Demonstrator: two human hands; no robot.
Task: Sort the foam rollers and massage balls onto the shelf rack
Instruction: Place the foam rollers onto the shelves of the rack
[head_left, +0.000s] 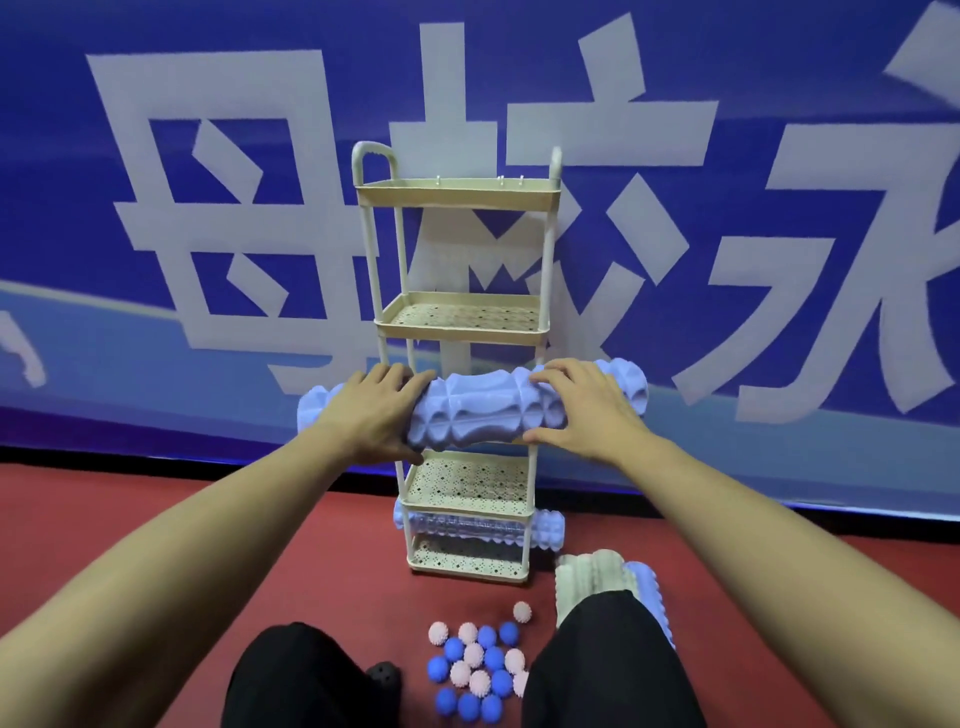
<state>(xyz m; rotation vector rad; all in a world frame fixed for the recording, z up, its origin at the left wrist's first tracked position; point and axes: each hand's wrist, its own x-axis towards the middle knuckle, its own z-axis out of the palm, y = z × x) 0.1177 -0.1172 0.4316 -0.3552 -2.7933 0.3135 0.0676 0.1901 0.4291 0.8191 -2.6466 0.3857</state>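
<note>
A beige four-tier shelf rack (457, 197) stands against the blue wall banner. I hold a lavender foam roller (478, 410) level in front of the rack, just above its third tier (467, 480). My left hand (374, 410) grips its left part and my right hand (582, 410) its right part. A second lavender roller (548, 527) lies across the bottom tier, its ends sticking out. On the floor to the right lie a beige roller (587, 577) and another lavender roller (647, 587). Several blue and pink spiky massage balls (480, 665) are clustered on the floor between my knees.
The floor (156, 519) is red, and the blue banner with large white characters (234, 234) rises right behind the rack. My knees in black trousers (613, 665) frame the ball pile. The top tier and the second tier (462, 317) hold nothing.
</note>
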